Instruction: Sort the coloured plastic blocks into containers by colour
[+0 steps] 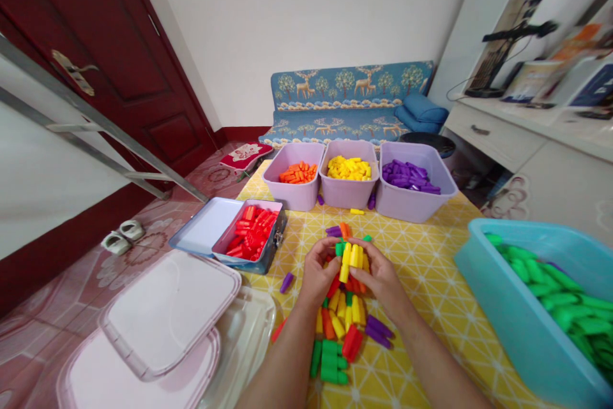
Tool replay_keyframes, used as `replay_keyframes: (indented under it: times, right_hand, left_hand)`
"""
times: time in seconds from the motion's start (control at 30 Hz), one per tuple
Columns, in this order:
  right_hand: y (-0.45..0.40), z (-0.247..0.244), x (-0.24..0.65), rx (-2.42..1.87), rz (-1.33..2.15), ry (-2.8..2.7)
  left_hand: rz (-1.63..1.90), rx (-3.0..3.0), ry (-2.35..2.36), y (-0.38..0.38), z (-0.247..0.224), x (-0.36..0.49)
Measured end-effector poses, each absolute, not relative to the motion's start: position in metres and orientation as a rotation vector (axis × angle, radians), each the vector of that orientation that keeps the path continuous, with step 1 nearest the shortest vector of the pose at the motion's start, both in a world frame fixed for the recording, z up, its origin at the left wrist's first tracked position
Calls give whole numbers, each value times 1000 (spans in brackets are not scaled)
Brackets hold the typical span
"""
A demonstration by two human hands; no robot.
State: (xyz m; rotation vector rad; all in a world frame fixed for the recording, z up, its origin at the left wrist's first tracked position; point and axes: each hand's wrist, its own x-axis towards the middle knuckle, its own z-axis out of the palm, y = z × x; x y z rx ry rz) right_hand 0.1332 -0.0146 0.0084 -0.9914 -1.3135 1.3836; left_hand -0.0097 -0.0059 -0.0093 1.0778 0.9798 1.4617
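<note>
Both hands meet over a mixed heap of coloured plastic pieces on the yellow patterned tablecloth [426, 281]. Between my left hand [320, 268] and my right hand [380, 268] are several yellow pieces [352, 259], held side by side with fingers closed round them. Below them lie more yellow pieces [357, 310], a red piece [352, 342], green pieces [331, 361] and purple pieces [379, 331]. One purple piece [286, 282] lies apart to the left. My palms hide part of the heap.
Lilac bins hold orange [294, 197], yellow [348, 195] and purple [414, 205] pieces at the back. A tin [258, 265] of red pieces and lids [172, 307] are left; a turquoise tub [507, 307] of green pieces is right.
</note>
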Motion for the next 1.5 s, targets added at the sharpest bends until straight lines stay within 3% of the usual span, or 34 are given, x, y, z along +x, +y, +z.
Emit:
replay_keyframes:
  times: [0.53, 0.83, 1.07, 1.33, 1.5]
  right_hand:
    - [-6, -7, 140, -1108, 1199, -1524]
    - [-11, 3, 137, -1130, 683, -2011]
    - [-15, 10, 131, -1221, 531, -2172]
    - [-13, 1, 132, -1355, 543, -1888]
    - [-7, -3, 134, -1213, 920, -1381]
  left_hand:
    - [1621, 965, 1042, -2, -18, -15]
    - [1618, 976, 1151, 1, -25, -15]
    - [1568, 1081, 1290, -1, -24, -18]
    - [1537, 1140, 1321, -4, -15, -15]
    - [1508, 1177, 1249, -5, -16, -13]
